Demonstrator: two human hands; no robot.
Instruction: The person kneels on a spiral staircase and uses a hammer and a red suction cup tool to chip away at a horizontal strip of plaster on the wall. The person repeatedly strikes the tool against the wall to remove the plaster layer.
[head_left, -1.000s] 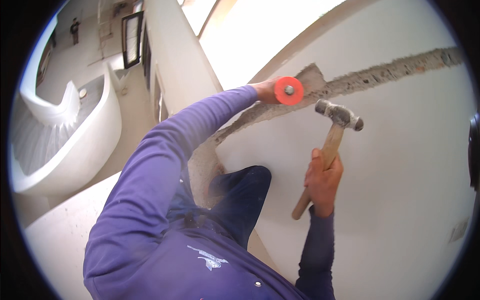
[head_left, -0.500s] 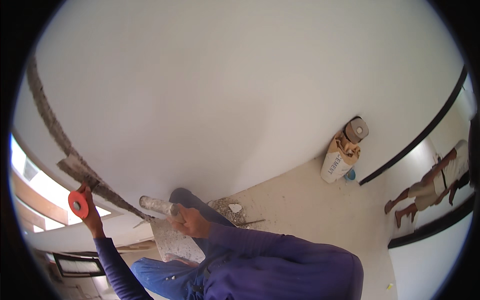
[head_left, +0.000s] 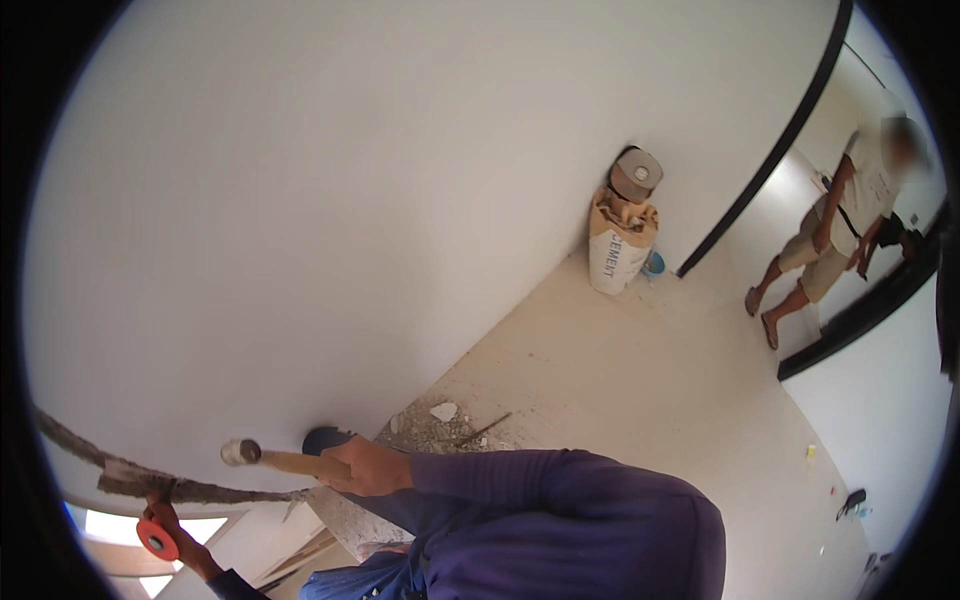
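Observation:
My left hand (head_left: 190, 542) is closed on a chisel with a round red hand guard (head_left: 157, 540), at the lower left. The chisel's tip is hidden behind my fingers, close against a rough, grey-brown groove (head_left: 225, 494) cut into the white wall. In my right hand (head_left: 372, 468) is a hammer (head_left: 298, 462), gripped by its wooden handle. The hammer's metal head (head_left: 240, 453) points left, in front of the wall and apart from the chisel.
Rubble (head_left: 440, 430) and a thin rod (head_left: 484, 429) lie on the floor by the wall. Farther off stand an open paper sack (head_left: 617, 258), a grey-brown object (head_left: 637, 175) above it and a blue container (head_left: 653, 264). A person (head_left: 835, 220) stands at the doorway, right.
My view has turned, so the sack and doorway sit higher and farther left. The hammer now shows more of its handle. Both hands keep their tools. The person in the doorway shows more fully.

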